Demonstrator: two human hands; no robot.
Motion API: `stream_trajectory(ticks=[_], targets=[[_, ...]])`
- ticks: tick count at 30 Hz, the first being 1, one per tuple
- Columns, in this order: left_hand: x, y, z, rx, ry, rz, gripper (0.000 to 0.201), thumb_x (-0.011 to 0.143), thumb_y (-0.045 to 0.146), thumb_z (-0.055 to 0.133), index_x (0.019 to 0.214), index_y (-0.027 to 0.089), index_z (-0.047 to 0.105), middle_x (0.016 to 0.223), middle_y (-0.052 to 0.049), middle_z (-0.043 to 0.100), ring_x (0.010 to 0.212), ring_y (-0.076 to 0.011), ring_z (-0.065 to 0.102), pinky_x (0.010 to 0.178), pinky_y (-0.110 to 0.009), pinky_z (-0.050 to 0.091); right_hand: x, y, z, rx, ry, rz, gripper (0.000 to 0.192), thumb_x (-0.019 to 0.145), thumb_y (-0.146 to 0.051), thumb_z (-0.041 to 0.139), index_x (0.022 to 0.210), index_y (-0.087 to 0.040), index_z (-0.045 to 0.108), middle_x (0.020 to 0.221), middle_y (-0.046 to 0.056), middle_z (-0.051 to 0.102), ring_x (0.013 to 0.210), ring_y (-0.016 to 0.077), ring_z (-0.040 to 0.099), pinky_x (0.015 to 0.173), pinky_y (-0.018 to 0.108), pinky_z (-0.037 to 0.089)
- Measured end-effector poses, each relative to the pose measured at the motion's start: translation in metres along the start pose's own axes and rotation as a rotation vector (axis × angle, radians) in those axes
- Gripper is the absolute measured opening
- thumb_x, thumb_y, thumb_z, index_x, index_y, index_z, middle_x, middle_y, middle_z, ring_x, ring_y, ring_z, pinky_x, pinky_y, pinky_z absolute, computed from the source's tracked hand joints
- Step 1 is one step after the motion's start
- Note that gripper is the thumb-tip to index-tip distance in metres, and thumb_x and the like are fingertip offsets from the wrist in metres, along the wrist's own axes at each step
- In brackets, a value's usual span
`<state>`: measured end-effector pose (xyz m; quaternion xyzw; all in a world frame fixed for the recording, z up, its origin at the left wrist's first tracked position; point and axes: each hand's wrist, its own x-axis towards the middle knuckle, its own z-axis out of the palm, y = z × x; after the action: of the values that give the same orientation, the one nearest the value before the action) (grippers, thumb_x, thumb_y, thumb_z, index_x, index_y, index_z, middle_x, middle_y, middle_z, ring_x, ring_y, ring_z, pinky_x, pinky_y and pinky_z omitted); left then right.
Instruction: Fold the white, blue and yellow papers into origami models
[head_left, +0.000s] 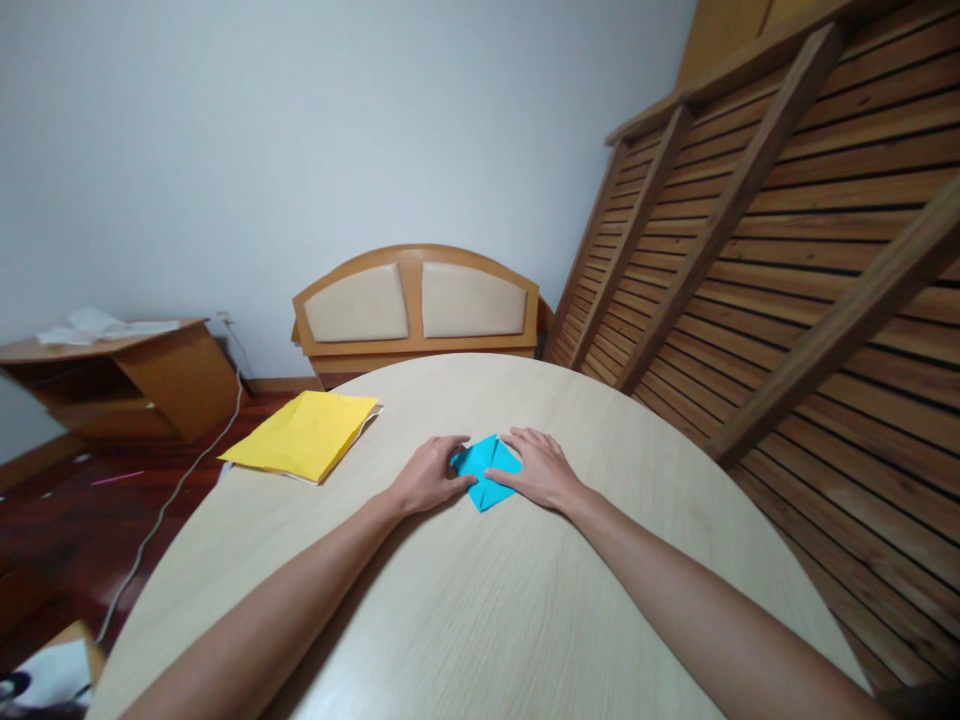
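Observation:
A folded piece of blue paper [489,462] lies on the round table, its outline roughly a diamond with crease lines across it. My left hand [433,474] grips its left edge, the thumb on top near the lower left and the fingers curled around the left corner. My right hand [541,468] is at the other side, its thumb pressed on the paper's middle and the fingers extended along the upper right edge. Parts of the paper's left and right corners are hidden by the hands.
A stack of yellow paper [304,437] lies at the table's left edge. The pale wooden table [450,620] has a curved rim. Beyond stand a headboard [415,300], a low cabinet [180,385] and a leaning slatted wooden frame [750,250]. A white cable [180,487] runs along the floor.

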<state>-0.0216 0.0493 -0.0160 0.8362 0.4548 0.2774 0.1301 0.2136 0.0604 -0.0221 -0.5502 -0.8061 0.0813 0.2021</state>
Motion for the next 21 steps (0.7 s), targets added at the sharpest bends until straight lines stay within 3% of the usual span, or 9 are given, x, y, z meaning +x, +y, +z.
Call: stream_trajectory(ticks=[7,15,21], targets=[[0.0026,0.0017,0.0003,-0.051,0.021,-0.115,0.068,0.071,0.038,0.080,0.130,0.015,0.056,0.112,-0.013,0.068,0.110,-0.0293,0.060,0.094,-0.042,0.049,-0.0011,-0.0029,-0.0027,0.020,0.024,-0.038,0.072,0.078,-0.069,0.063,0.131,-0.022,0.060,0.142,0.012,0.055,0.133,0.0312,0.045,0.111,0.048,0.030],[0.0038,-0.0001,-0.0037,0.090,0.009,-0.100,0.051,0.071,0.052,0.078,0.106,0.017,0.068,0.105,-0.011,0.068,0.103,-0.0301,0.060,0.093,-0.044,0.046,0.0001,-0.0018,-0.0025,0.050,0.032,-0.059,0.064,0.077,-0.067,0.066,0.124,-0.024,0.066,0.137,0.010,0.059,0.129,0.0298,0.049,0.109,0.047,0.033],[0.0034,0.0013,-0.0047,0.099,-0.015,-0.112,0.051,0.072,0.053,0.076,0.105,0.015,0.069,0.108,-0.013,0.067,0.106,-0.0318,0.059,0.094,-0.045,0.046,0.0001,-0.0014,-0.0028,0.055,0.034,-0.090,0.058,0.078,-0.065,0.067,0.122,-0.026,0.069,0.135,0.010,0.061,0.126,0.0296,0.051,0.107,0.046,0.036]])
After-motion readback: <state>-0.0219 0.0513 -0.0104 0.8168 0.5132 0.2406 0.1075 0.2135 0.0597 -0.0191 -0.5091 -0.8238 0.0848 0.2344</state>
